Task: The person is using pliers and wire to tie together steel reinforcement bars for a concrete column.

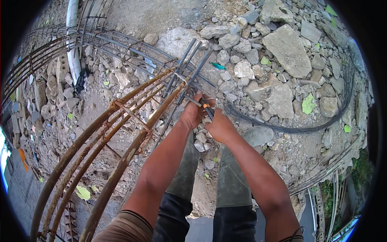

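A cage of reinforcing bars (133, 149), rusty and tied with wire at square stirrups, runs from the lower left up to the middle. Just right of its far end, my left hand (194, 111) is closed with curled fingers beside a stirrup; what they grip is partly hidden. My right hand (221, 126) is wrapped round the lower end of a dark-handled tool with an orange band (207, 109). The tool's upper end reaches to the left fingers, and its working end is hard to make out. Bare grey bar ends (192, 66) stick out beyond the hands.
Broken concrete slabs (288, 50) and rubble cover the ground ahead and to the right. A bundle of thin dark wire (322, 128) curves along the right side. Another bar cage (44, 42) and a white pipe (73, 52) stand at the upper left. My boots (234, 177) are on rubble.
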`<action>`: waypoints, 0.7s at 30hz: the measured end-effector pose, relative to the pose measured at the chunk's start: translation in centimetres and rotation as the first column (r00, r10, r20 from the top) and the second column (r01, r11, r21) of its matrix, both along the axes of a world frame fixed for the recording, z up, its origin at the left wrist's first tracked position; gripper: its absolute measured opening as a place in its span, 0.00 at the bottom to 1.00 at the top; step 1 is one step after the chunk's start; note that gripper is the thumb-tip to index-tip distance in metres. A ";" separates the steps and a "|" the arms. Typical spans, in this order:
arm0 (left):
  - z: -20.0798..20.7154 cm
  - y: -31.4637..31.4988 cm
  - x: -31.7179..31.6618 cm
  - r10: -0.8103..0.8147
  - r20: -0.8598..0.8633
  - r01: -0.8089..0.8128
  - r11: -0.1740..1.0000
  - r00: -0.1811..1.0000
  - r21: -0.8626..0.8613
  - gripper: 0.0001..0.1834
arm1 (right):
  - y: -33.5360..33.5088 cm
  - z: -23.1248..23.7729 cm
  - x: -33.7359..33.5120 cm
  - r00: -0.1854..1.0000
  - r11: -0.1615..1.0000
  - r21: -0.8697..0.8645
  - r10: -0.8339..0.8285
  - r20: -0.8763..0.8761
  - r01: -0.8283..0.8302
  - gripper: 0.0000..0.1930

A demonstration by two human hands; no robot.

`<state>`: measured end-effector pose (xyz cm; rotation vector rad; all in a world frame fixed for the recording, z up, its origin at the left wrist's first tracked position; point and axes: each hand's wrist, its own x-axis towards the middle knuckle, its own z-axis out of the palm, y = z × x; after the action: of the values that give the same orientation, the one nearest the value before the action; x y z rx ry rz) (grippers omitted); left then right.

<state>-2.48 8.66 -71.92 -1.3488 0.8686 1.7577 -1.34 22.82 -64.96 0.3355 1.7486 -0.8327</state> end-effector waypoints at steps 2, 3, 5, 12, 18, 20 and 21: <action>-0.5 -0.1 -0.4 0.008 0.024 -0.007 0.999 1.000 -0.034 0.15 | -0.2 0.5 0.4 0.982 0.984 0.135 0.136 -0.131 -0.118 0.24; -1.2 -0.7 -0.3 -0.040 -0.021 0.040 0.999 0.999 -0.009 0.14 | -1.1 1.6 0.3 0.980 0.985 0.145 0.113 -0.164 -0.090 0.25; -2.4 -1.4 0.1 0.009 -0.104 0.002 0.994 0.994 0.110 0.13 | -1.2 3.6 -1.5 1.000 0.990 0.138 -0.012 -0.004 0.012 0.22; -1.3 -0.1 -0.1 0.174 -0.095 -0.141 0.950 0.980 0.278 0.14 | 0.4 -0.6 1.7 0.357 0.425 -0.119 -0.541 0.762 0.897 0.19; -2.2 -1.7 0.1 -0.084 0.009 0.084 0.996 0.996 0.019 0.17 | -0.4 0.9 0.4 0.918 0.923 -0.123 -0.335 0.211 0.365 0.23; -2.7 -1.5 0.3 -0.049 -0.099 0.054 0.997 0.994 0.055 0.16 | 0.0 1.2 0.2 0.989 0.989 -0.007 -0.150 -0.020 0.149 0.24; -2.3 -1.4 -0.1 0.007 0.022 -0.009 0.995 1.000 0.101 0.15 | 0.2 0.9 0.4 0.989 0.989 0.001 -0.149 -0.020 0.149 0.24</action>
<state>-2.56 7.29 -74.27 -1.3043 0.7529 1.7656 -0.96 23.04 -64.08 0.4648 1.7593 -0.9438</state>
